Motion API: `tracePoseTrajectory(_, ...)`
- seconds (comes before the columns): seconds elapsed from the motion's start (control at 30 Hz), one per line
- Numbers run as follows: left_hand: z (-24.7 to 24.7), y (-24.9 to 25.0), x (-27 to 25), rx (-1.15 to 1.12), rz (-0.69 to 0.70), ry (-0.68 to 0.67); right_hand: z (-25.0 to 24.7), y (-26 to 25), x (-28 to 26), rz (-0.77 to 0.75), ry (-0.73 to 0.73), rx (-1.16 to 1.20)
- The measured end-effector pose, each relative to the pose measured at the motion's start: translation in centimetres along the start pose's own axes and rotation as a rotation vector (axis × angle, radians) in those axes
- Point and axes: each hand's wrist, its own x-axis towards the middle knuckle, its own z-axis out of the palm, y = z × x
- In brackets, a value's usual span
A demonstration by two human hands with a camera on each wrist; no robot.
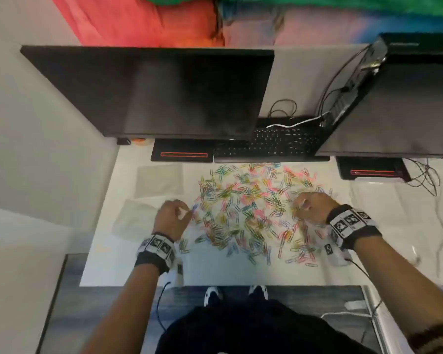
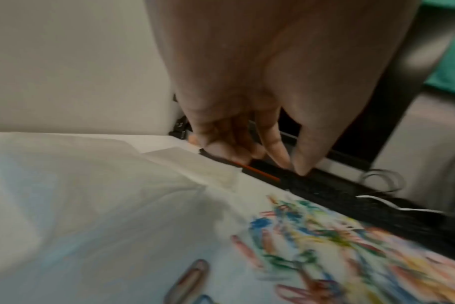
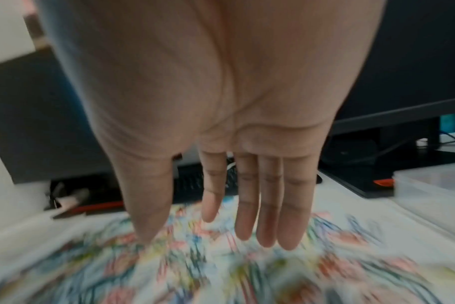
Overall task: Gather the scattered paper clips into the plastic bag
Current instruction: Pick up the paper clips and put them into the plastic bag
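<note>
Several coloured paper clips [image 1: 251, 208] lie spread over the white desk [image 1: 215, 272], blurred in both wrist views [image 2: 325, 242] [image 3: 221, 273]. Two clear plastic bags lie flat to the left: one near my left hand [image 1: 132, 218] [image 2: 91, 195], one farther back [image 1: 159, 181] [image 2: 195, 162]. My left hand [image 1: 187, 212] [image 2: 294, 166] hovers at the pile's left edge, fingers curled, thumb and forefinger tips together; no clip shows between them. A blue clip [image 1: 194, 208] lies just past its fingertips. My right hand [image 1: 303, 204] [image 3: 205, 236] is at the pile's right edge, fingers straight and pointing down over the clips.
Two dark monitors [image 1: 164, 93] [image 1: 404, 103] on red-striped stands [image 1: 183, 153] and a black keyboard [image 1: 274, 144] close off the back. Cables [image 1: 425, 180] trail at the right. A clear plastic box [image 3: 434, 185] sits right of the pile. The desk's front edge [image 1: 215, 285] is near my body.
</note>
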Motion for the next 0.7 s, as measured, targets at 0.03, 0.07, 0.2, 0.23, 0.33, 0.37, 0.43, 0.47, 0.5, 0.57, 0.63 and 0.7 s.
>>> tracePoseTrajectory(0.03,-0.1,-0.8,1.0,-0.01,-0.022,0.079,0.9,0.6,-0.2,0.041,-0.024,-0.029)
tracePoseTrajectory(0.07,-0.2,-1.5,1.2,0.042,-0.095,0.149,1.8,1.3,-0.4,0.087,-0.048,-0.076)
tracePoseTrajectory(0.2,-0.1,-4.0,1.0,0.108,-0.407,0.151,5.6,4.1,-2.6,0.214,-0.138,-0.066)
tracePoseTrajectory(0.23,0.2,-4.6,0.8,0.097,-0.432,0.137,6.3,4.5,-2.9,0.234,-0.137,-0.048)
tracePoseTrajectory(0.33,0.9,-5.6,0.2,0.093,-0.435,0.104,8.2,5.1,-3.6,0.292,-0.126,0.013)
tracePoseTrajectory(0.37,1.1,-5.9,-0.1,0.11,-0.409,0.105,8.9,5.3,-3.8,0.313,-0.109,0.082)
tracePoseTrajectory(0.43,1.4,-6.0,-0.6,0.161,-0.35,0.098,10.2,5.2,-4.1,0.32,-0.036,0.256)
tracePoseTrajectory(0.47,1.3,-6.0,-0.7,0.188,-0.328,0.075,10.8,5.0,-4.2,0.313,0.022,0.317)
tracePoseTrajectory(0.5,1.2,-6.1,-0.8,0.201,-0.32,0.05,11.3,4.7,-4.3,0.297,0.078,0.332)
tracePoseTrajectory(0.57,0.6,-6.0,-0.9,0.164,-0.356,0.043,12.0,3.7,-4.5,0.269,0.132,0.3)
tracePoseTrajectory(0.63,-0.2,-5.4,-1.3,0.1,-0.361,0.085,12.5,3.1,-4.5,0.22,0.167,0.277)
tracePoseTrajectory(0.7,-0.9,-4.2,-1.5,0.043,-0.293,0.129,12.7,2.7,-4.3,0.154,0.226,0.262)
